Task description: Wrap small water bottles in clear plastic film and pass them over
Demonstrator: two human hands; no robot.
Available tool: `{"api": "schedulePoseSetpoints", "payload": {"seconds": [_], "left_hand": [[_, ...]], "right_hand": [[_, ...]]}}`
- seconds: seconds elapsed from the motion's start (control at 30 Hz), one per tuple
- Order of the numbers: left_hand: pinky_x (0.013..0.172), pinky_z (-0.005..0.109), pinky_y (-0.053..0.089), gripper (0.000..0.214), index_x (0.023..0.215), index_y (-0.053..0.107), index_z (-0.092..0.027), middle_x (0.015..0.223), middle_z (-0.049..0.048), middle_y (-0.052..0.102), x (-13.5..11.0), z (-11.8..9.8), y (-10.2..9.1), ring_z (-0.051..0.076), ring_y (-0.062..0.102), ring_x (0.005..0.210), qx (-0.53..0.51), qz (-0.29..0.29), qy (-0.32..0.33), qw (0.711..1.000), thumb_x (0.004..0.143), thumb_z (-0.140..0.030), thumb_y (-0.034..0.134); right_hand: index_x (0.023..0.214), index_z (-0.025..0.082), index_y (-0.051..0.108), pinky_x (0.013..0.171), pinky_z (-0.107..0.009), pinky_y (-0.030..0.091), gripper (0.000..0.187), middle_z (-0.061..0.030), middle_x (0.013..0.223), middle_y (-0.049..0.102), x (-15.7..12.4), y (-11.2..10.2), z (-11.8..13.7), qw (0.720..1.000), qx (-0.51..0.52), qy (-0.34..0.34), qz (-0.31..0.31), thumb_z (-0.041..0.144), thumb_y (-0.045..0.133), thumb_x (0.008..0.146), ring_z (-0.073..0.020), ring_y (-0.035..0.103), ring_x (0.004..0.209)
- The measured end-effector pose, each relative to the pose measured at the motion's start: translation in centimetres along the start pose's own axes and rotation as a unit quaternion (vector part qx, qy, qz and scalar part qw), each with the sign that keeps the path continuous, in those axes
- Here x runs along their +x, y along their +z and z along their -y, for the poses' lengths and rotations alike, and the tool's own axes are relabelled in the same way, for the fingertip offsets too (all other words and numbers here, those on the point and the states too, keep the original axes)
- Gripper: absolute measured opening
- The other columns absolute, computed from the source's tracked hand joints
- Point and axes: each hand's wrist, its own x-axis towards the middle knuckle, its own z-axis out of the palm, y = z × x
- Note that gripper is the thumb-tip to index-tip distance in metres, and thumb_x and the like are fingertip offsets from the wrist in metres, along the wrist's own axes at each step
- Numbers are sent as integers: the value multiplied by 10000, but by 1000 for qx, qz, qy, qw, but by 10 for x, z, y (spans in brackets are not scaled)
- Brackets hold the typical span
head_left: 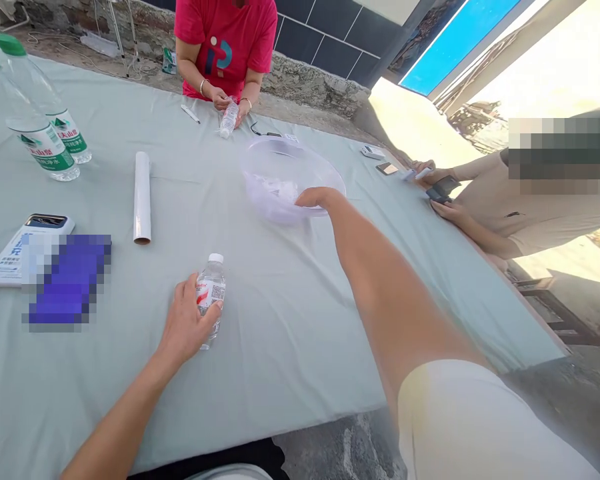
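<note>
While the left hand (193,317) wraps a small bottle (214,287) on the near part of the table, thumb on one side and fingers on the other, the right hand (316,198) reaches into a clear basin (260,210); its fingertips are hidden, so whether they pinch any of the white scraps (275,188) inside cannot be told. Beyond the small bottle lies a white roll (143,197), between it and two large bottles (35,127) with green caps. Farther left, a purple object (75,277), blurred out, overlaps a white device (5,260). Past the basin, a person in a red shirt (225,53) holds another bottle (229,120) beside a white pen (191,114). At the right side, a second person (540,207) holds a dark case (443,190) near a phone (387,169).

A pale green cloth (290,320), lightly creased, covers the table. Dark wall tiles (325,33) rise behind, and sunlight falls at the right.

The near edge slants above a grey floor (340,443). Cloth stretches between the small bottle and the basin, with the right forearm reaching across it.
</note>
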Motion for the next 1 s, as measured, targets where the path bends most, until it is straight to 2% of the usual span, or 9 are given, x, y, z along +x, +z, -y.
{"api": "schedulePoseSetpoints", "payload": {"seconds": [0.1, 0.2, 0.3, 0.37, 0.47, 0.57, 0.7, 0.83, 1.0], "left_hand": [[725, 319, 447, 727, 1506, 409, -329, 1351, 113, 512, -3, -3, -1, 278, 567, 1088, -1, 2, 16, 1000, 828, -431, 652], [676, 307, 434, 660, 1457, 492, -339, 1280, 99, 569, -12, -3, -2, 261, 593, 992, 3, 3, 19, 1000, 822, -425, 649], [647, 315, 436, 635, 1429, 525, -324, 1160, 91, 619, -27, 1, -3, 261, 598, 920, 46, -16, 18, 999, 814, -427, 640], [711, 357, 477, 623, 1443, 499, -271, 1161, 105, 620, -38, 6, -5, 285, 593, 992, 107, -27, 17, 994, 847, -436, 578], [883, 465, 501, 645, 1482, 423, -200, 1317, 153, 567, -53, 14, -10, 323, 549, 1167, 173, -42, 22, 984, 895, -455, 503], [991, 530, 468, 665, 1510, 363, -186, 1433, 180, 496, -60, 17, -15, 343, 482, 1297, 190, -71, 58, 977, 922, -472, 485], [1037, 549, 446, 531, 1419, 482, -209, 1467, 162, 472, -62, 7, -13, 338, 458, 1337, 179, -131, 118, 968, 941, -438, 490], [1014, 534, 466, 408, 1303, 579, -230, 1377, 136, 566, -67, -6, -4, 321, 543, 1254, 157, -140, 185, 960, 943, -398, 488], [822, 401, 560, 345, 1258, 623, -263, 1336, 102, 621, -81, -9, 3, 294, 603, 1170, 134, -144, 203, 959, 938, -353, 528]], "right_hand": [[860, 141, 758, 938, -479, 482, 159, -148, 1086, 712, 4, 3, 1, 1000, -1, 4, -8, 178, 758, 706, -332, 648, 1050], [1003, 139, 757, 986, -428, 464, 234, -146, 1216, 684, 6, 2, -1, 999, 14, -16, -43, 192, 681, 788, -312, 609, 1163], [999, 172, 774, 1017, -363, 447, 239, -96, 1236, 693, 6, 3, 0, 996, 38, -59, -46, 191, 672, 784, -270, 609, 1180], [948, 198, 788, 1020, -349, 444, 228, -67, 1189, 720, 7, 7, 2, 994, 64, -83, -37, 178, 703, 737, -257, 628, 1148], [981, 173, 782, 1011, -387, 451, 278, -105, 1163, 729, 10, 14, 5, 986, 121, -97, -62, 165, 703, 715, -279, 636, 1130], [1192, 151, 709, 1019, -379, 453, 406, -137, 1276, 673, 8, 16, 2, 966, 190, -113, -133, 217, 623, 801, -248, 609, 1174], [1303, 190, 641, 1019, -354, 454, 464, -99, 1322, 645, -10, 10, -11, 923, 281, -171, -198, 251, 538, 854, -179, 597, 1141], [1211, 181, 709, 1020, -348, 431, 417, -77, 1257, 682, -25, 4, -9, 955, 211, -167, -128, 222, 569, 820, -193, 599, 1109], [868, 189, 785, 987, -388, 455, 194, -76, 1068, 740, -12, 7, 22, 982, 145, -119, -35, 171, 731, 683, -266, 642, 1062]]}}
